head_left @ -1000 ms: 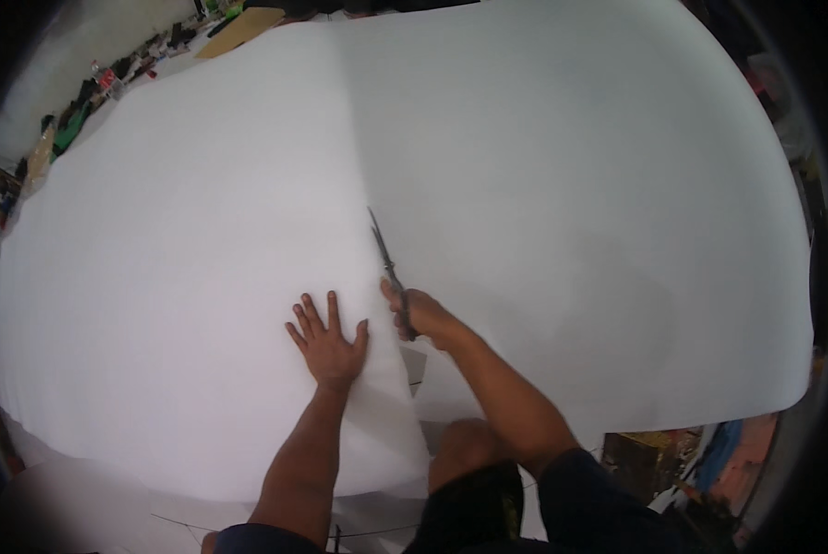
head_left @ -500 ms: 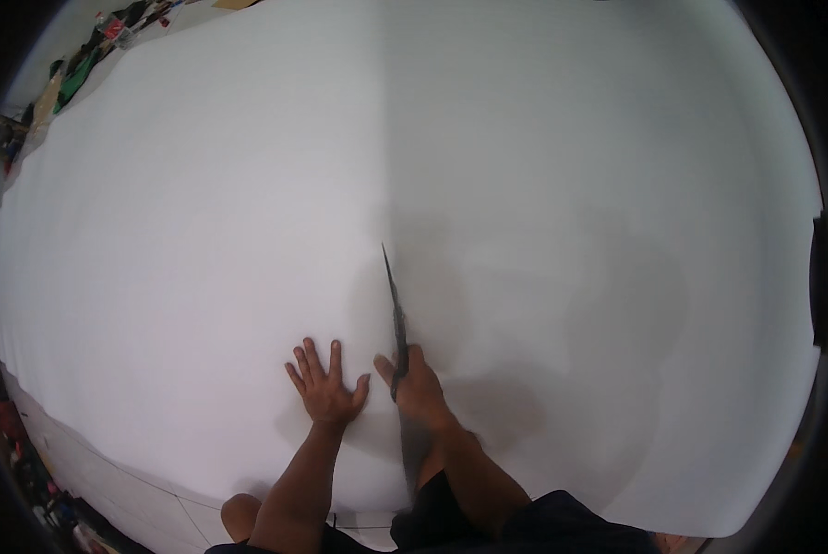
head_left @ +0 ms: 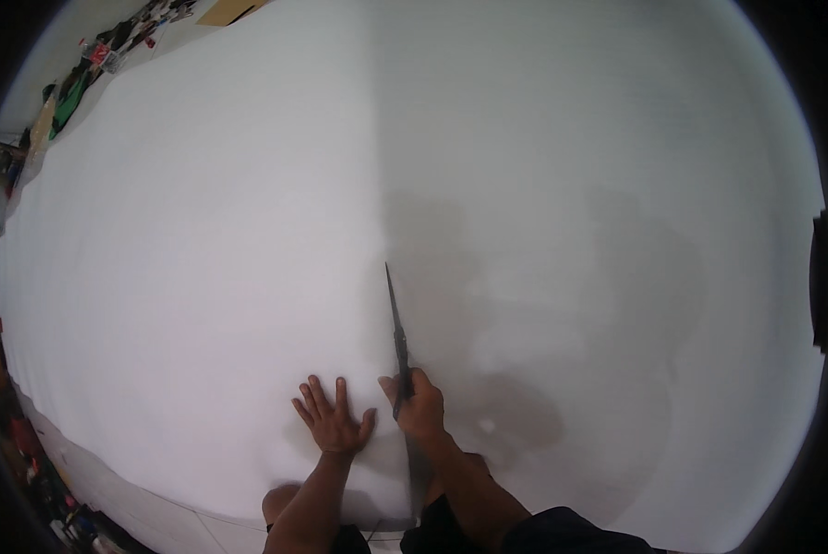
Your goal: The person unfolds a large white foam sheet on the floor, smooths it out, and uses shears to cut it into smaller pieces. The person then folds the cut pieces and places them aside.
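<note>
A large white sheet point(head_left: 202, 231) covers most of the view. Its left half looks bright and its right half is in grey shade, with a straight line between them. My left hand point(head_left: 334, 425) lies flat on the bright half, fingers spread. Just right of it, my right hand point(head_left: 423, 406) is closed round the handles of long dark scissors point(head_left: 399, 342). The blades look nearly together and point away from me along the line. Below the right hand a narrow dark gap point(head_left: 418, 475) runs toward me between the two halves.
Pale floor tiles point(head_left: 179, 522) show along the near left edge. A clear bottle with a red label point(head_left: 98, 55), a green item point(head_left: 66, 113) and brown cardboard point(head_left: 229, 11) lie beyond the far left edge. Mixed clutter lines the left rim. My knee point(head_left: 278, 503) is at the near edge.
The whole view has tilted, so hands, scissors and clutter all sit lower in the picture. The left hand stays flat and the right hand keeps hold of the scissors.
</note>
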Available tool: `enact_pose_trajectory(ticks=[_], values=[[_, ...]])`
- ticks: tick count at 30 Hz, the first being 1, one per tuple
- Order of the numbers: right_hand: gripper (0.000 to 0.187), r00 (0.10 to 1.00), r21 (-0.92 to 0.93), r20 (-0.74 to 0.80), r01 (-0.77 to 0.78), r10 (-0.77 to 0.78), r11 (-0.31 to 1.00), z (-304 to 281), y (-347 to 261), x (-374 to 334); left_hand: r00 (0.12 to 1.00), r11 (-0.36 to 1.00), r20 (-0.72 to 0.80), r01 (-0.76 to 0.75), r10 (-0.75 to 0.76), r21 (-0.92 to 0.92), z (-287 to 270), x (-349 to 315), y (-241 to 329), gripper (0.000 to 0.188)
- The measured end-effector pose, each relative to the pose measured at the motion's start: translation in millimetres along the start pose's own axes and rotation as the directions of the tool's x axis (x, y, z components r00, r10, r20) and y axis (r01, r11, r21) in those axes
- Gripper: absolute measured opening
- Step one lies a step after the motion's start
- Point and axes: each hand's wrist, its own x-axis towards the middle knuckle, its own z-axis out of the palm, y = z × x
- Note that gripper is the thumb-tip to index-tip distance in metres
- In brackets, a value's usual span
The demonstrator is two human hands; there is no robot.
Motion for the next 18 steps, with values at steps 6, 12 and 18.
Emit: enact_pose_trajectory(ticks=[6, 12, 18], values=[[0.045, 0.997, -0.057, -0.022, 0.069, -0.071, 0.996, 5, -36, 48, 1.000, 1.000, 0.015, -0.023, 0.022, 0.010, 7, -2, -3, 0.082], [0.054, 0.999, -0.067, 0.050, 0.002, 0.001, 0.998, -4, -46, 75, 1.000, 1.000, 0.008, -0.029, 0.029, 0.003, 5, -5, 0, 0.082], [0.063, 0.995, -0.013, 0.099, 0.016, -0.015, 1.000, -13, -28, 53, 1.000, 0.998, -0.015, -0.005, 0.004, -0.057, 3, -4, 1, 0.079]])
